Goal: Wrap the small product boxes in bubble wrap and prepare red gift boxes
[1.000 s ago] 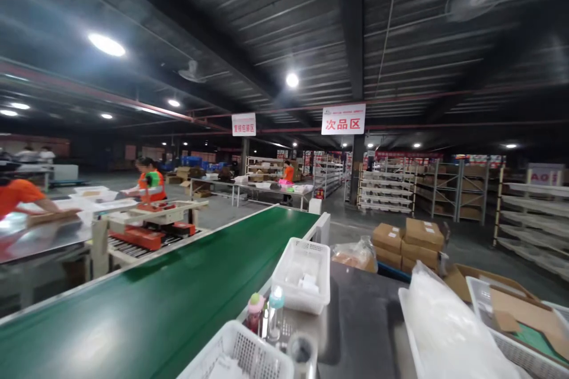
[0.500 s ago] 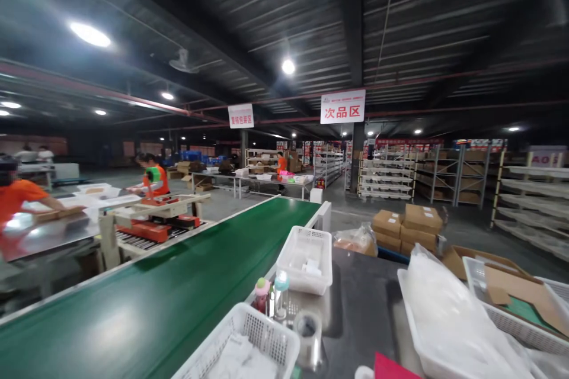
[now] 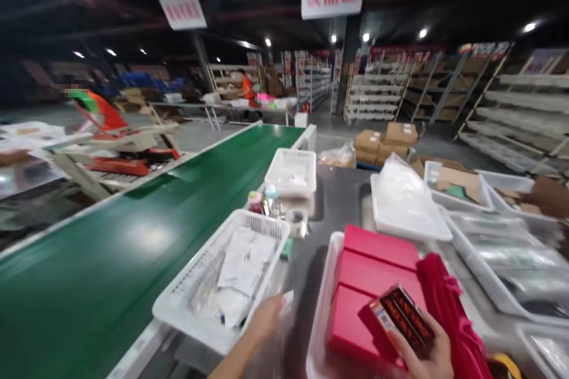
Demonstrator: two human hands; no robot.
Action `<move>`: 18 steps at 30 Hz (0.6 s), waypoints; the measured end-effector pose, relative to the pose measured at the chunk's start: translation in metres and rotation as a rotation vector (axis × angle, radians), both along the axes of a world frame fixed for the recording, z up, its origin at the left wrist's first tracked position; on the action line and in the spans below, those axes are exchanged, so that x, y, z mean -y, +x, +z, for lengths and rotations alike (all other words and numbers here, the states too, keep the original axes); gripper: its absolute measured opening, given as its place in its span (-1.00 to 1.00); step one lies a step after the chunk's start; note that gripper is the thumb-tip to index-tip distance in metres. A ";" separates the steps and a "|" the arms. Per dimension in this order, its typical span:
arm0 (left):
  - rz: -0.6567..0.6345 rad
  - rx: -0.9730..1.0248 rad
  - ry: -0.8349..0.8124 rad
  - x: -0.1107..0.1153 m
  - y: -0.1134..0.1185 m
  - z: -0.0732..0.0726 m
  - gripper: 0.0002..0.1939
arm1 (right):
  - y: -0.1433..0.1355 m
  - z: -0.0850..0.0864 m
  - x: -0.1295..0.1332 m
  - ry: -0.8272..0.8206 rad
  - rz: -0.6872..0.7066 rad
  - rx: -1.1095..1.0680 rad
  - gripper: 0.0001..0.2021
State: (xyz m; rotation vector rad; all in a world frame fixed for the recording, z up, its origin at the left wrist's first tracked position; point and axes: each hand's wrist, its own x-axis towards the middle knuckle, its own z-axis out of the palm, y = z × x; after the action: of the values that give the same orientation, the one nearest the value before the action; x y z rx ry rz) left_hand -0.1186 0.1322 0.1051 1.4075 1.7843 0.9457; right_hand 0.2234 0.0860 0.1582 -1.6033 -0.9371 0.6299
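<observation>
Small dark box (image 3: 406, 320) pinched by its edges between thumb and fingers of right hand (image 3: 433, 349), held over pink boxes (image 3: 377, 272) in white tray (image 3: 331, 254). Judged light, fairly stiff, perhaps slick-faced; best gripped across opposite edges, lightly, since thin card may be dented. Left hand (image 3: 265, 318) blurred beside white basket (image 3: 165, 303), white piece (image 3: 287, 303) at its fingertips; whether that is pinched cannot be told.
</observation>
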 end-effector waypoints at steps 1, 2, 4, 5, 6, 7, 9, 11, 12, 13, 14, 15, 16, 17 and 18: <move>-0.004 0.006 -0.060 0.009 0.000 -0.008 -0.84 | 0.000 -0.002 0.004 -0.015 -0.014 0.005 -0.05; -0.001 0.011 -0.104 0.013 -0.001 -0.013 -0.84 | 0.000 -0.004 0.005 -0.018 -0.019 0.007 -0.07; 0.022 0.035 -0.144 0.013 -0.009 -0.011 -0.81 | -0.002 -0.004 0.003 0.015 -0.011 0.007 -0.12; 0.047 0.093 -0.154 0.011 -0.012 -0.004 -0.82 | -0.002 -0.004 0.001 0.035 -0.003 0.010 -0.13; 0.075 0.185 -0.163 0.008 -0.015 0.004 -0.81 | -0.003 -0.004 0.000 0.053 0.001 0.015 -0.14; 0.101 0.300 -0.170 0.007 -0.017 0.015 -0.78 | -0.003 -0.004 -0.001 0.070 0.002 0.020 -0.15; 0.140 0.539 -0.179 0.009 -0.014 0.039 -0.66 | -0.003 -0.005 -0.002 0.091 -0.001 0.030 -0.16; 0.141 0.685 -0.165 0.015 -0.007 0.062 -0.57 | -0.003 -0.006 -0.001 0.097 0.004 0.029 -0.16; 0.133 0.729 -0.154 0.019 -0.002 0.072 -0.53 | -0.003 -0.007 0.000 0.099 0.009 0.023 -0.16; 0.133 0.770 -0.146 0.022 0.003 0.080 -0.50 | -0.003 -0.007 0.001 0.100 0.015 0.017 -0.16; 0.140 0.810 -0.139 0.025 0.007 0.086 -0.47 | -0.004 -0.007 0.001 0.102 0.018 0.013 -0.17; 0.158 0.849 -0.139 0.027 0.010 0.090 -0.44 | -0.004 -0.007 0.001 0.104 0.018 0.007 -0.18; 0.185 0.886 -0.147 0.029 0.013 0.092 -0.42 | -0.005 -0.006 0.001 0.106 0.018 0.002 -0.19; 0.213 0.915 -0.158 0.030 0.015 0.094 -0.41 | -0.005 -0.006 0.001 0.108 0.019 -0.003 -0.19; 0.235 0.934 -0.162 0.030 0.016 0.094 -0.41 | -0.006 -0.005 0.001 0.110 0.020 -0.008 -0.19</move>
State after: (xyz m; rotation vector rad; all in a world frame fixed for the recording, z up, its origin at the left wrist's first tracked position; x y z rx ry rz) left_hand -0.1025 0.1020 0.1990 0.4878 1.2571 1.2649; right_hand 0.2176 0.0847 0.1528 -1.4948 -0.9667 0.5877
